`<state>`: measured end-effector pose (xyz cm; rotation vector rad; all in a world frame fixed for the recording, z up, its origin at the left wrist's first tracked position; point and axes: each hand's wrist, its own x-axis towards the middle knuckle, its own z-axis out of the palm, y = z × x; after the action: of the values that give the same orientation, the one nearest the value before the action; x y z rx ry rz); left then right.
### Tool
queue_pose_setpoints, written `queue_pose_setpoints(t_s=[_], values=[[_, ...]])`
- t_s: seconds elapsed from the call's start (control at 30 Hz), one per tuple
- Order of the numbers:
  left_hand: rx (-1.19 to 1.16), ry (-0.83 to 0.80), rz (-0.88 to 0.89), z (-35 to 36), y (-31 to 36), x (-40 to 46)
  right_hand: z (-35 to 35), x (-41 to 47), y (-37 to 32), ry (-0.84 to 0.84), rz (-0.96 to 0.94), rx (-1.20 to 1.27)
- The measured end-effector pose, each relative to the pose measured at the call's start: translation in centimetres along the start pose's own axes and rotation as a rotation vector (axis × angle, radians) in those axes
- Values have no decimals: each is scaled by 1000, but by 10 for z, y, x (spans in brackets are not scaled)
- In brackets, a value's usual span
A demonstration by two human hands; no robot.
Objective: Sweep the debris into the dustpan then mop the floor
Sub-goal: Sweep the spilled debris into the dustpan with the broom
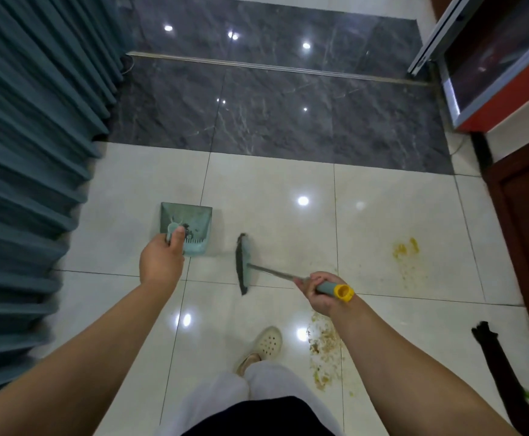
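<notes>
My left hand (161, 261) grips the handle of a teal dustpan (194, 223) that stands on the cream tiled floor with some dark debris inside. My right hand (319, 292) is closed on the grey, yellow-capped handle of a small broom (244, 264). The broom's head rests on the floor just right of the dustpan, apart from it. A patch of crumbly brownish debris (324, 354) lies on the tiles below my right wrist. A yellow stain (406, 247) with speckles below it marks the floor further right.
A teal curtain (30, 152) hangs along the left. Dark marble tiles (272, 121) with a metal door track (257, 67) lie ahead. A red-framed cabinet (502, 73) and brown wooden furniture (521, 221) stand on the right. A black mop-like head (489, 347) lies at lower right. My foot (264, 346) is beside the debris.
</notes>
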<state>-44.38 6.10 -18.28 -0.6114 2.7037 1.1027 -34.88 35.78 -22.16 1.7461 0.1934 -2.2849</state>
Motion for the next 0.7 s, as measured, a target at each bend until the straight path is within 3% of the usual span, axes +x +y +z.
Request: queue_pose_setpoints(t_s=[0.4, 0.7], values=[[-6, -164, 114, 73, 78, 14, -83, -47, -85, 79, -122, 401], [-17, -371, 223, 115, 148, 39, -119, -72, -81, 142, -217, 613]])
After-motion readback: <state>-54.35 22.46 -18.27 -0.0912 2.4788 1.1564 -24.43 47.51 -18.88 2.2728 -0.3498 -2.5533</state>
